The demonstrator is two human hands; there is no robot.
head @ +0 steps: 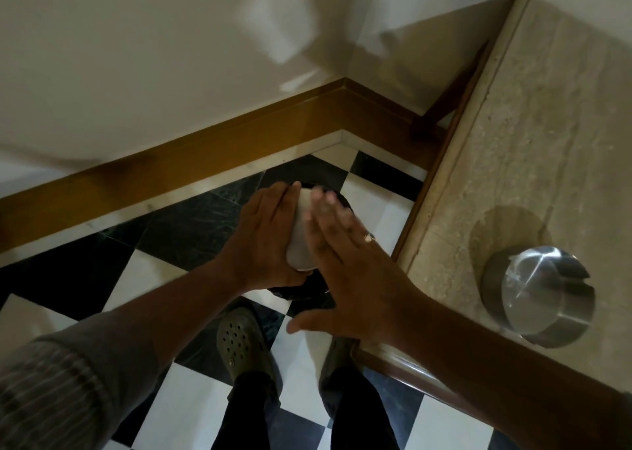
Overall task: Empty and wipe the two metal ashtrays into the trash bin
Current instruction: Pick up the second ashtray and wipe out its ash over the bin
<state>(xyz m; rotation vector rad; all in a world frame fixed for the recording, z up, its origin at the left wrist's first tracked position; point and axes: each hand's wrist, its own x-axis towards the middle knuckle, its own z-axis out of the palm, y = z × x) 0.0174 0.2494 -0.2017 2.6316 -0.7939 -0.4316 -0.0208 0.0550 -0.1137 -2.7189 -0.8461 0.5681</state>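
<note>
My left hand [265, 234] grips a round metal ashtray [299, 241], tipped on its side above the black trash bin [301, 290] on the floor. The bin is mostly hidden under both hands. My right hand [345, 265] is flat with fingers spread, blurred, right against the ashtray's open side. The second metal ashtray [540, 294] stands on the stone counter [533, 141] at the right, with pale residue on its top.
The bin stands in a corner of black-and-white checkered floor [191, 230], bounded by a brown baseboard [212, 148] and white walls. The counter's edge runs close to my right arm. My two feet in clogs [244, 343] stand just below the bin.
</note>
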